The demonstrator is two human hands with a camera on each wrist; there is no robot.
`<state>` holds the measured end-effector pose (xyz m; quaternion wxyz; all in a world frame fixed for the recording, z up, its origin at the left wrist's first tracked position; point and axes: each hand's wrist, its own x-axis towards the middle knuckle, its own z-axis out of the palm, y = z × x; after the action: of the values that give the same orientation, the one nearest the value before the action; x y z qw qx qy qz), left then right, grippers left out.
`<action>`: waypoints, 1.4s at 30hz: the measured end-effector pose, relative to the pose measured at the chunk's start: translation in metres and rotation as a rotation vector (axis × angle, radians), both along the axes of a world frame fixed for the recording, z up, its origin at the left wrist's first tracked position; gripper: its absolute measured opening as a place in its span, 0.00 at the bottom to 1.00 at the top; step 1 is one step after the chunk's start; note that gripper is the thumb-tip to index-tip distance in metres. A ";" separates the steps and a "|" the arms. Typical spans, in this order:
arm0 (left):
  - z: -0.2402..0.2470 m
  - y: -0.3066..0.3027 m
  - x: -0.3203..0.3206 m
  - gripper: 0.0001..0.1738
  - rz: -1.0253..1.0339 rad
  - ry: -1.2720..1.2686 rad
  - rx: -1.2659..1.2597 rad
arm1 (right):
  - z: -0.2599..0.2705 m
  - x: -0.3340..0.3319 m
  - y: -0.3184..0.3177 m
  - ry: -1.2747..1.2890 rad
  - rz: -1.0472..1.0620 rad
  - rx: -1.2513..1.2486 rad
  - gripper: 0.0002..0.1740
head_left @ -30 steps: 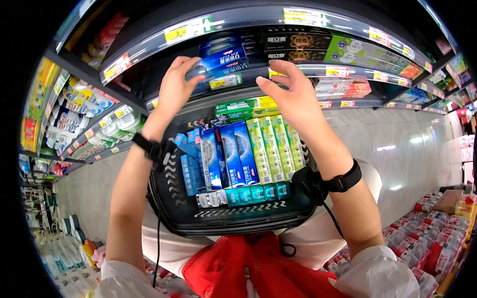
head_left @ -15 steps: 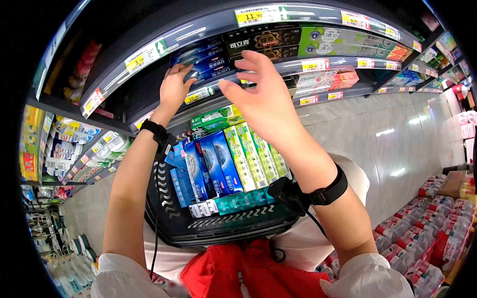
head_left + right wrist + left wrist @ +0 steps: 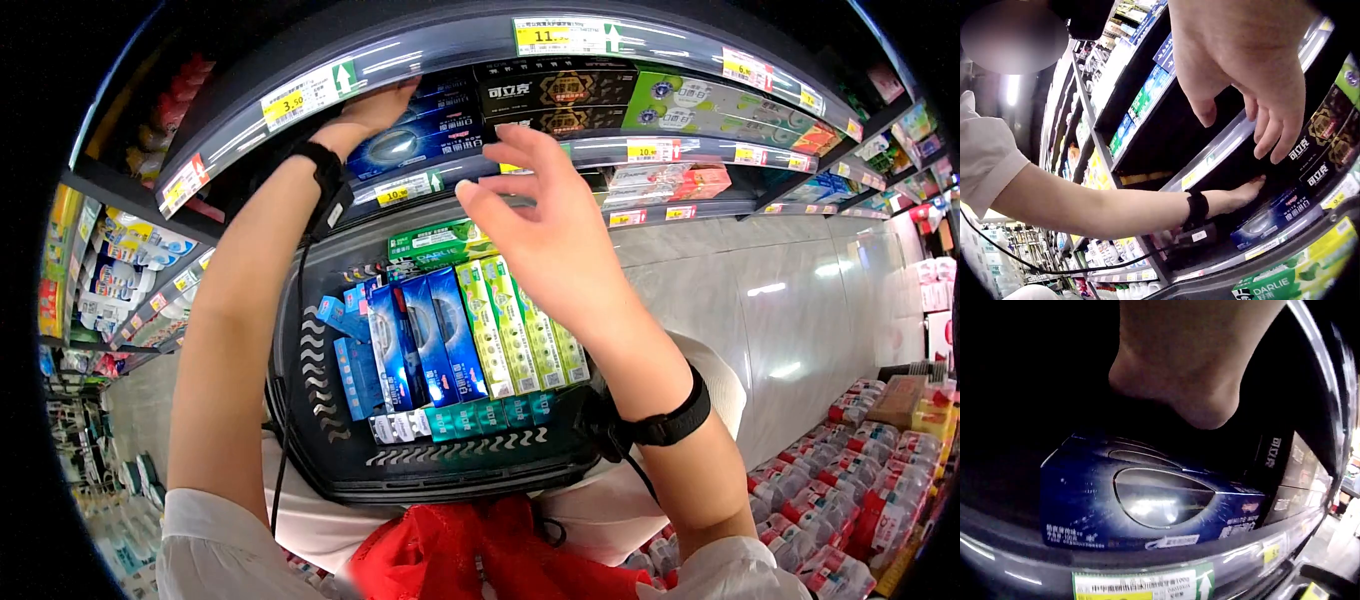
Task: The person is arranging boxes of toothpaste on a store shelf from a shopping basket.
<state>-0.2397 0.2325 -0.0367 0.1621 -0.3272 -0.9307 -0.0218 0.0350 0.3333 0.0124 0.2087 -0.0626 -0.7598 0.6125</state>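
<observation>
My left hand (image 3: 375, 108) reaches deep into the shelf, above and behind a blue toothpaste box (image 3: 415, 143) lying along the shelf's front edge. In the right wrist view the left hand (image 3: 1244, 195) has its fingers stretched out; the left wrist view has only the heel of that hand (image 3: 1175, 381) over the blue box (image 3: 1147, 500), its fingers lost in the dark. Fingers spread and loosely bent, my right hand (image 3: 535, 200) hovers before the shelf near the black toothpaste boxes (image 3: 555, 105), holding nothing.
Below the hands, a black basket (image 3: 430, 488) holds blue boxes (image 3: 455, 340), light-green boxes (image 3: 510, 330), small teal boxes (image 3: 490, 415) and a green Darlie box (image 3: 430, 243). A shelf edge with price tags (image 3: 300, 100) overhangs the left wrist. Shrink-wrapped bottles (image 3: 830, 500) stand at lower right.
My left hand has left the front of the blue box and gone further back, under the upper shelf edge. The right hand stays raised before the shelf, still holding nothing.
</observation>
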 end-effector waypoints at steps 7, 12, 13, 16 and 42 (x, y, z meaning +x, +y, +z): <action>0.002 0.012 -0.033 0.21 -0.206 0.200 -0.076 | -0.002 -0.001 0.011 -0.096 0.062 0.009 0.30; 0.002 0.026 -0.020 0.21 -0.260 0.223 0.011 | -0.006 -0.004 0.011 -0.024 0.027 -0.066 0.28; 0.009 0.028 -0.012 0.22 -0.211 0.132 -0.013 | -0.006 -0.005 0.010 -0.037 0.029 -0.061 0.28; 0.017 0.030 0.013 0.24 -0.098 -0.052 0.002 | -0.008 -0.008 0.006 -0.047 0.041 -0.056 0.28; -0.009 0.001 0.032 0.53 -0.204 -0.365 -0.288 | -0.003 -0.004 -0.013 -0.185 0.180 0.009 0.24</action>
<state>-0.2073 0.2334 -0.0457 -0.0600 -0.4299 -0.9001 0.0361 0.0312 0.3199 0.0090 0.0820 -0.0496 -0.7811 0.6170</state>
